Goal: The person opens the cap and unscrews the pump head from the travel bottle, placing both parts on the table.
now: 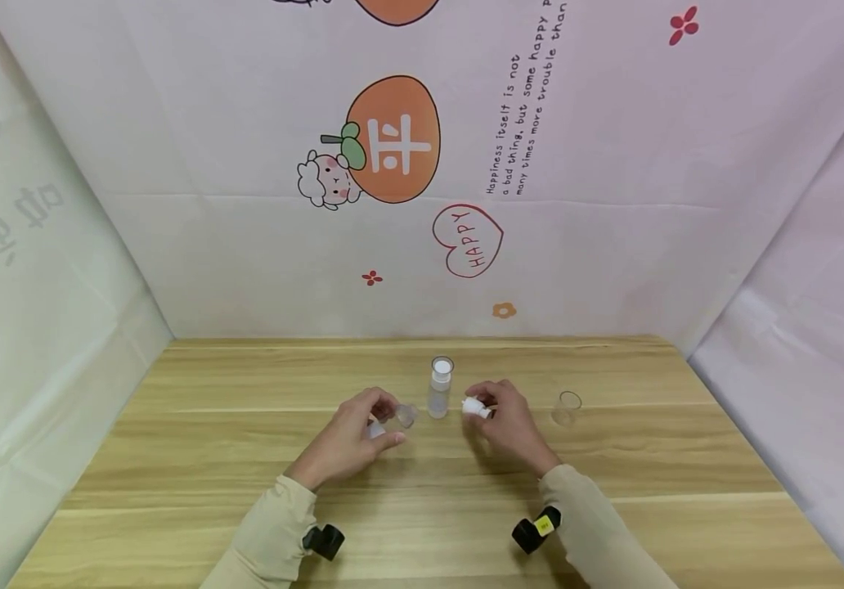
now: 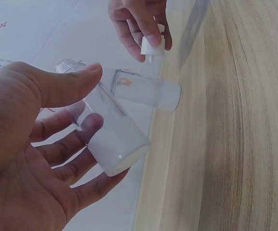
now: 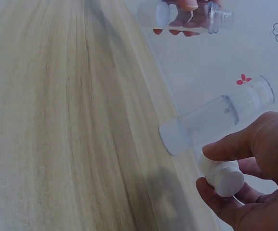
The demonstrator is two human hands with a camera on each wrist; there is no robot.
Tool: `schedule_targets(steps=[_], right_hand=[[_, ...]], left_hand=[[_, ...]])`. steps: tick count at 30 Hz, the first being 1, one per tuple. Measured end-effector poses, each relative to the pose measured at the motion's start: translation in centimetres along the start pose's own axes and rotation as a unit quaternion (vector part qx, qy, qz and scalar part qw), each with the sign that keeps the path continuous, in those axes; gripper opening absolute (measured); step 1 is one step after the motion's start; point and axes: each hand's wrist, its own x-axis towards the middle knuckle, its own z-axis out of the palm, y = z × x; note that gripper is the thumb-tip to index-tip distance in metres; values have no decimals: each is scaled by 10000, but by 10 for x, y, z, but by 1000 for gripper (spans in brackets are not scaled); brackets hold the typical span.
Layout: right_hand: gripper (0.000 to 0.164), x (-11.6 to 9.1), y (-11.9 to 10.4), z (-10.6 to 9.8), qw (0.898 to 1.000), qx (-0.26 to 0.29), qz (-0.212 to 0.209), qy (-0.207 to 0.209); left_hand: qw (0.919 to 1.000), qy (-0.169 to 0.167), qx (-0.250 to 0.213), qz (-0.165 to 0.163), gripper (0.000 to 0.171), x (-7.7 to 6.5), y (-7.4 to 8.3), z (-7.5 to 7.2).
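Observation:
My left hand (image 1: 348, 435) grips a clear bottle (image 2: 113, 137) with an uncapped threaded neck and a white base, holding it tilted between thumb and fingers. In my right hand (image 1: 512, 421), thumb and fingers pinch a white pump head (image 3: 220, 174); a short nozzle tip pokes out of it in the left wrist view. Between the hands a second clear bottle (image 1: 438, 398) stands upright on the table, white at its base and with a white part under its clear top. The pump head and the bottle in my left hand are apart.
To the right of my right hand, a clear open-topped cap (image 1: 566, 409) stands on the wood-grain table (image 1: 422, 523). A printed white cloth (image 1: 245, 245) rises behind the table's far edge, with more cloth at both sides.

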Motion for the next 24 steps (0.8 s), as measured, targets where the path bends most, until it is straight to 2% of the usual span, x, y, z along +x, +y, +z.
schedule_targets(steps=[5,13,24], right_hand=[[28,4,0,6,9996,-184,226,-28],[25,9,7,14,9981,-515,339,-16],[27,11,7,20,9969,-642,455,-54]], left_hand=[[9999,104,-66,-39,30,0,0,-1],[9992,279,-120,-264,32,0,-2,-2],[9968,631,-133,-472,34,0,-4,-3]])
